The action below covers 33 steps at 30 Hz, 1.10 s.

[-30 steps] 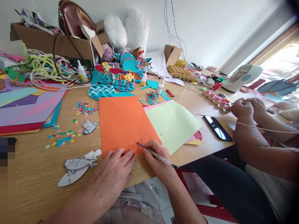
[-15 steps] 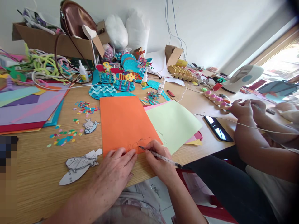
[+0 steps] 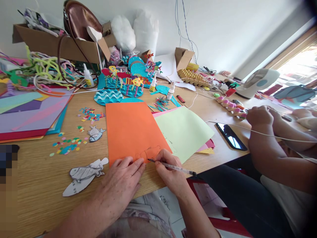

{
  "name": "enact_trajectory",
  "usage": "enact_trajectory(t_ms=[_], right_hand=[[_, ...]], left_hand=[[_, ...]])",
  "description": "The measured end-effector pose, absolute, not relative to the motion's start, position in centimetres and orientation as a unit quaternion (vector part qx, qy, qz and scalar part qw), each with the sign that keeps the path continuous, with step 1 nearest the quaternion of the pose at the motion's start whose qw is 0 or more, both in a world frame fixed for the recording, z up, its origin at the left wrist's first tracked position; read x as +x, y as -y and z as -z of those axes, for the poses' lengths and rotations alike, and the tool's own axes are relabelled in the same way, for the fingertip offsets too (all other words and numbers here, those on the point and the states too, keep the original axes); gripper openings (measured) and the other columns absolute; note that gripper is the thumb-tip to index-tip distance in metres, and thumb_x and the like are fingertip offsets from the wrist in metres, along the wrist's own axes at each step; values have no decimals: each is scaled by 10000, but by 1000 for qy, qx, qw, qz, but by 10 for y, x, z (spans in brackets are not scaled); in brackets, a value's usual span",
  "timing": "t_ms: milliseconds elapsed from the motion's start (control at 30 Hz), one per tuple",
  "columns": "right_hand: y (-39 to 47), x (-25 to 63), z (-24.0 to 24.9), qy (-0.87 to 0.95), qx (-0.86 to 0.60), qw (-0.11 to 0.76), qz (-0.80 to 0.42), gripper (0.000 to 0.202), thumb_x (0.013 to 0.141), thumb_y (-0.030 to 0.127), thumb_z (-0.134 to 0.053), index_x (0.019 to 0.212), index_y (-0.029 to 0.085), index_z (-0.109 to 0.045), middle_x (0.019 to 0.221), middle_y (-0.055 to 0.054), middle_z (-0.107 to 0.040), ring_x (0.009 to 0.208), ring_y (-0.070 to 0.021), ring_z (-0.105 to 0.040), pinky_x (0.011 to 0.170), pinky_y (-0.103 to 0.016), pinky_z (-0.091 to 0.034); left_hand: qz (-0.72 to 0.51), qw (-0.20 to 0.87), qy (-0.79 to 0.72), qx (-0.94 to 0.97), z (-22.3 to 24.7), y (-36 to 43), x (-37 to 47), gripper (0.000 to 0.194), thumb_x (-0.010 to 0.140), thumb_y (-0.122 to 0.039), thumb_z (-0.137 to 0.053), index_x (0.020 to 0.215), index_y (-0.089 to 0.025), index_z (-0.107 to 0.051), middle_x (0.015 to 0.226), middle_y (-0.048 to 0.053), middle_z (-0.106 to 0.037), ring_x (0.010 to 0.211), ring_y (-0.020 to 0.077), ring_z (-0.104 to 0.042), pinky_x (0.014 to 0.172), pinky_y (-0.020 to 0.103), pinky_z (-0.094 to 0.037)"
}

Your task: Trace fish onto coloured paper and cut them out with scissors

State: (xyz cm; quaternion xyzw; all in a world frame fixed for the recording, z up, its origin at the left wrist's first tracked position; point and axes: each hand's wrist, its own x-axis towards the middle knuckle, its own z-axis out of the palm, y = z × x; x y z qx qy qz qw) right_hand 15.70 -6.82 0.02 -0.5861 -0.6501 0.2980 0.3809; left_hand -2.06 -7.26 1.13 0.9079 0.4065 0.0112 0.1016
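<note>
An orange sheet (image 3: 131,129) lies on the wooden table, with thin fish-like outlines drawn near its lower edge. My left hand (image 3: 126,178) rests flat on that edge, fingers spread a little and holding nothing. Pinched in my right hand (image 3: 169,170) is a clear pen (image 3: 179,169), its tip touching the orange sheet at the drawing. A light green sheet (image 3: 185,132), with faint lines at its left side, lies to the right, partly beneath the orange one. Left of my left hand are paper fish cutouts (image 3: 85,173), and a smaller fish cutout (image 3: 96,134) lies above them.
Confetti dots (image 3: 70,148) and coloured sheets (image 3: 32,115) lie at left. Behind stand glue bottles (image 3: 170,92) and blue fish crafts (image 3: 131,90). On the right are a phone (image 3: 231,136), a white cable, an egg-carton strip (image 3: 229,105) and another person's hands (image 3: 262,117).
The pen tip has moved slightly down and right along the drawing, with my right hand shifting a little. My left hand stays put. The other person's hands have shifted slightly right.
</note>
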Motion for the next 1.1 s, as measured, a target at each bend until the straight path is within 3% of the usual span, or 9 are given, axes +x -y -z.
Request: enact_trajectory(t_ms=[467, 1100], right_hand=[[69, 156, 1, 632, -578, 402, -324, 100, 713, 150, -443, 636, 208, -415, 499, 76, -366, 461, -83, -312, 445, -211, -251], [68, 155, 4, 671, -587, 347, -293, 105, 766, 140, -461, 689, 211, -460, 523, 77, -411, 482, -89, -384, 484, -219, -284]], left_hand=[[-22, 96, -408, 908, -10, 73, -20, 458, 832, -128, -471, 1283, -210, -472, 1293, 53, -536, 1067, 248, -488, 859, 415, -421], [-25, 87, -407, 909, -8, 73, -21, 444, 839, -131, -461, 1278, -190, -475, 1286, 58, -542, 1058, 248, -482, 844, 406, -417]])
